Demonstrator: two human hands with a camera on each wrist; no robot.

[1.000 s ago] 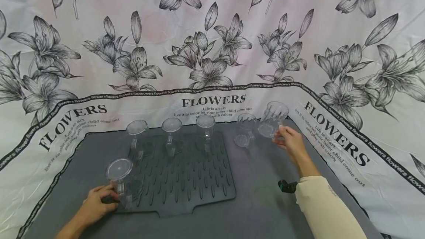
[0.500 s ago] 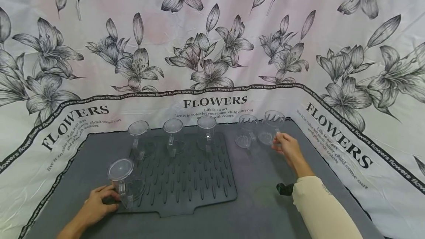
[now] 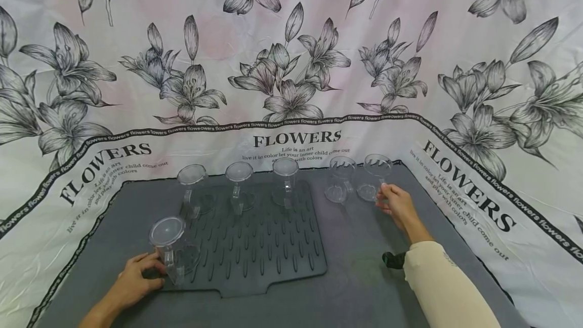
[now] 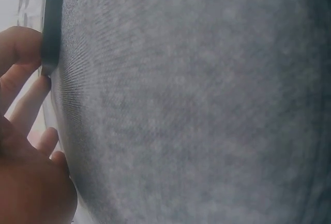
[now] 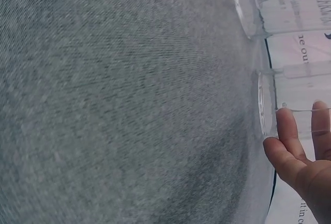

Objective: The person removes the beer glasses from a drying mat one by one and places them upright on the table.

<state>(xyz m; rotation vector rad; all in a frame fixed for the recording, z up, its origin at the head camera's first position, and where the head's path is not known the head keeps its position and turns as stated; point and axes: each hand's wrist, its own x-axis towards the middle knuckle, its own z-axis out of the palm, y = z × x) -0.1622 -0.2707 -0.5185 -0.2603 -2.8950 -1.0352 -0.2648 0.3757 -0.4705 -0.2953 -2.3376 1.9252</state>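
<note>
My right hand [image 3: 397, 204] pinches the handle side of a clear mug [image 3: 371, 178] at the table's back right. That mug stands upright, its open rim up, beside another upright clear mug [image 3: 340, 178]; both bases show at the table in the right wrist view. My left hand [image 3: 136, 280] is at the front left corner of a dark ridged drying mat [image 3: 255, 267], fingers and thumb holding its edge. Close above that hand, an upturned clear mug [image 3: 167, 233] stands on the mat, handle toward me. In the left wrist view the fingers [image 4: 33, 97] meet the mat's dark edge [image 4: 53, 22].
Three more upturned clear mugs, a left one [image 3: 192, 176], a middle one [image 3: 239, 173] and a right one [image 3: 285, 171], line the mat's back edge. A grey cloth [image 3: 346, 287] covers the table. A flower-printed curtain [image 3: 291, 90] rises behind and at both sides.
My right hand has lowered its mug from a tilted, raised position to upright on the table beside the other mug. The left hand stays at the mat's corner.
</note>
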